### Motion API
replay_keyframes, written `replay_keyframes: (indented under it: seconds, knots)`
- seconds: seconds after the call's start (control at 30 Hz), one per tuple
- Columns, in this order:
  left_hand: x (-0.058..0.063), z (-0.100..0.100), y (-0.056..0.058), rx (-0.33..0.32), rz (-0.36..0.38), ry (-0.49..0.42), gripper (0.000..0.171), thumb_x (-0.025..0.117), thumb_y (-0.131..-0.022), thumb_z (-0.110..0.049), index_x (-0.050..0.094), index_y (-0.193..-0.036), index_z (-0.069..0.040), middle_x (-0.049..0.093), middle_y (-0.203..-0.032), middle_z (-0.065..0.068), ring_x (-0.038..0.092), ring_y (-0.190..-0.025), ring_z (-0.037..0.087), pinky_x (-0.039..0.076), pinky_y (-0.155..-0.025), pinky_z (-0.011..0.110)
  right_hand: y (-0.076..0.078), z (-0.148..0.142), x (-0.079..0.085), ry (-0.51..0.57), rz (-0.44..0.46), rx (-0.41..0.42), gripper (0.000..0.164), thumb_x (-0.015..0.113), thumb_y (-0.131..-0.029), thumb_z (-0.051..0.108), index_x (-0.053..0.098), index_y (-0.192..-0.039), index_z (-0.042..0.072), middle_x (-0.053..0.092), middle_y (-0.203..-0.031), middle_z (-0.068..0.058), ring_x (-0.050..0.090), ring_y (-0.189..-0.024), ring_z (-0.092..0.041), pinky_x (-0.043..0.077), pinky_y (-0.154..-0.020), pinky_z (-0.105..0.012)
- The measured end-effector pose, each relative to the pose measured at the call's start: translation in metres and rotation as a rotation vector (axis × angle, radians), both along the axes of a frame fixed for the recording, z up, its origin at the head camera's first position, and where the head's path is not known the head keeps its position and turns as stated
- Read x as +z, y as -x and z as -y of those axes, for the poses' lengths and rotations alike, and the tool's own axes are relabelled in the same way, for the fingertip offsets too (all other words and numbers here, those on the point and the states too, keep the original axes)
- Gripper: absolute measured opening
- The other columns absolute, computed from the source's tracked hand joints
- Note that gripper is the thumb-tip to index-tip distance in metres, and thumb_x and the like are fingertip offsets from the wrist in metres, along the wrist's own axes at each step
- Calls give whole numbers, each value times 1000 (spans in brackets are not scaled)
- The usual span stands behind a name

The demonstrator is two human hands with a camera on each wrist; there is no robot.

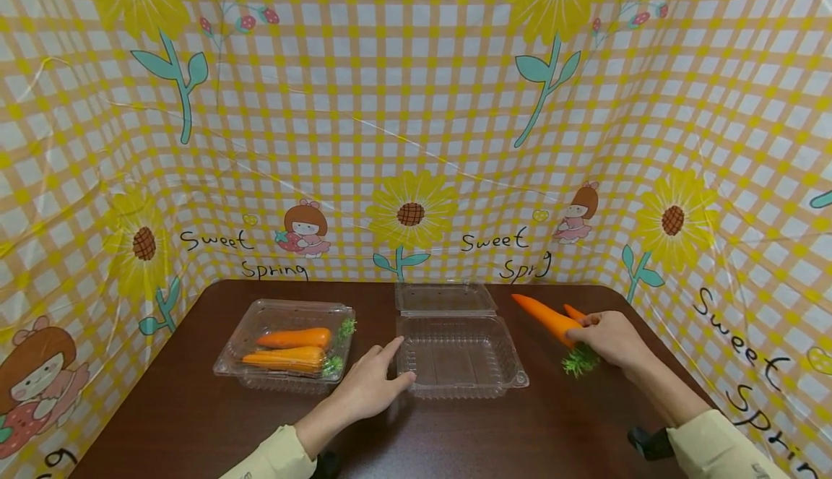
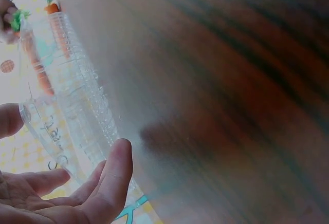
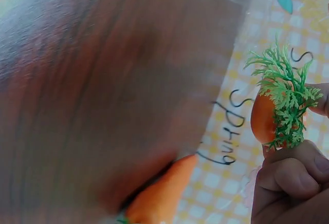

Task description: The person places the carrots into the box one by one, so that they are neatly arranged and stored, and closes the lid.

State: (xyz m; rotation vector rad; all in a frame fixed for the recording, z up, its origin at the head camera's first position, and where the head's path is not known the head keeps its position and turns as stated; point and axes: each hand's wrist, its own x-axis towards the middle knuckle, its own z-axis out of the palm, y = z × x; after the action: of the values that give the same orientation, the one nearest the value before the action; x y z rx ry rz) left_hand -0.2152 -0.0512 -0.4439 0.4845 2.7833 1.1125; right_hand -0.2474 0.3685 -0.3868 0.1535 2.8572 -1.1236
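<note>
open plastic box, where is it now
In the head view, the open plastic box lies right of the left hand, between the box of carrots and the carrot in the right hand.
</note>
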Motion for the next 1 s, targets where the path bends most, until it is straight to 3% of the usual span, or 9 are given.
replay_keyframes:
  seconds: [0.07, 0.13, 0.2, 0.3, 0.37, 0.47, 0.53, 0.73, 1.0]
  knots:
    - [0, 0, 0, 2, 1, 0, 74, 65, -96, -45, 38, -157, -14, 52, -139, 24, 57, -122, 41, 47, -98, 61, 1, 5, 5, -3, 0, 15, 43, 73, -85, 28, 66, -112, -5, 32, -53, 7, 26, -45, -10, 28, -45, -27]
    - [0, 0, 0, 5, 0, 0, 73, 66, -96, -44, 38, -157, -14, 52, -140, 24, 57, -123, 41, 46, -98, 61, 1, 10, 10, -25, -18, 44, 52, 74, -86, 29, 64, -120, -9, 53, -62, -1, 44, -52, -15, 37, -50, -28]
    - [0, 0, 0, 8, 0, 1, 73, 65, -96, -43, 38, -157, -15, 52, -140, 24, 56, -123, 41, 46, -98, 61, 2, 16, 16, -43, -37, 71, 56, 74, -87, 29, 63, -122, -12, 69, -85, -17, 62, -73, -28, 47, -61, -31]
    - [0, 0, 0, 11, -1, 3, 72, 65, -96, -43, 38, -157, -15, 52, -140, 24, 56, -123, 41, 46, -99, 61, 2, 25, 22, -72, -64, 114, 53, 74, -88, 29, 66, -120, -12, 63, -128, -31, 61, -104, -38, 48, -78, -34]
    - [0, 0, 0, 11, 1, 3, 72, 65, -96, -43, 38, -157, -15, 52, -140, 24, 56, -124, 41, 46, -99, 61, 3, 31, 25, -67, -62, 133, 51, 73, -88, 29, 67, -120, -11, 64, -126, -29, 60, -89, -30, 44, -72, -32]
    - [0, 0, 1, 7, 5, 1, 72, 65, -96, -44, 38, -157, -15, 50, -142, 25, 54, -126, 42, 45, -99, 62, 4, 40, 29, -41, -51, 156, 50, 74, -88, 27, 67, -121, -9, 71, -112, -22, 38, -61, -15, 31, -59, -30]
    - [0, 1, 1, 5, 9, 0, 73, 65, -96, -44, 38, -157, -15, 50, -143, 25, 54, -127, 43, 45, -99, 63, 5, 47, 32, -20, -43, 180, 50, 74, -87, 25, 66, -122, -9, 73, -107, -17, 26, -54, -12, 26, -53, -29]
    - [1, 1, 1, 3, 16, -3, 72, 64, -96, -45, 37, -157, -16, 48, -146, 26, 53, -129, 44, 44, -100, 63, 14, 66, 39, -6, -14, 253, 48, 74, -83, 19, 66, -121, -8, 75, -88, -12, 24, -51, -11, 25, -49, -28]
    - [0, 1, 1, -7, 25, 2, 73, 63, -97, -47, 36, -158, -18, 46, -147, 26, 52, -130, 44, 44, -100, 63, 24, 92, 41, -46, 9, 358, 39, 78, -81, 17, 71, -114, -4, 73, -104, -15, 62, -85, -25, 43, -62, -28]
